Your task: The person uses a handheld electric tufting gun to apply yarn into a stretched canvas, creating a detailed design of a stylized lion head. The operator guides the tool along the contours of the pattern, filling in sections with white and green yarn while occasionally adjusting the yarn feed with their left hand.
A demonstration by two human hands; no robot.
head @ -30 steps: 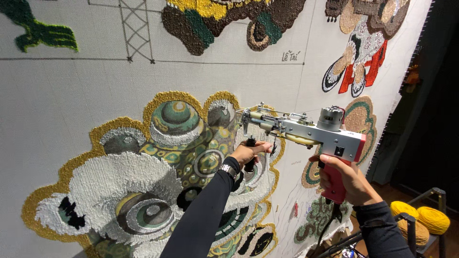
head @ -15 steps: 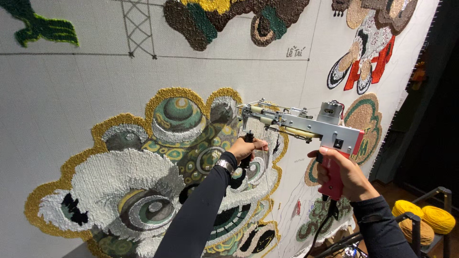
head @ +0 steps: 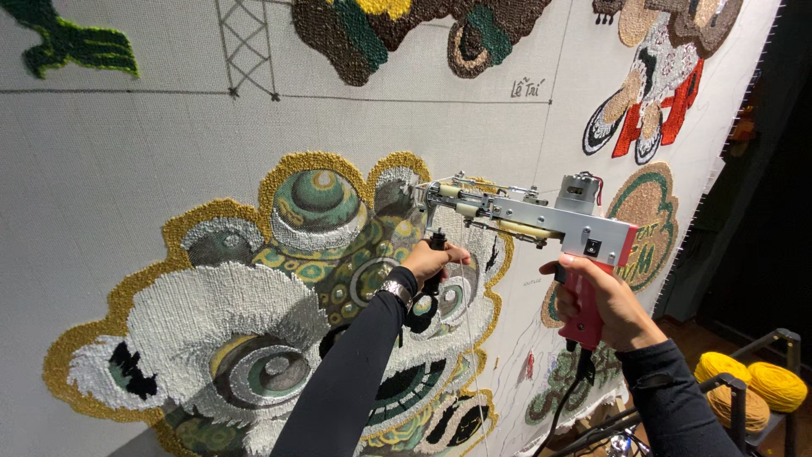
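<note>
Right hand clenches the red-handled metal tufting gun; left hand grips its black front handle, seemingly against the looped, shaggy canvas.

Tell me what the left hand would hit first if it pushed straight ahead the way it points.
Probably the white and green tufted lion design on the grey cloth; the left hand looks almost against it, though depth is unclear.

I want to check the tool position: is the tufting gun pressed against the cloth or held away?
Pressed against it: the tufting gun points its tip into the tufted lion head, gripped by the left hand and right hand.
</note>
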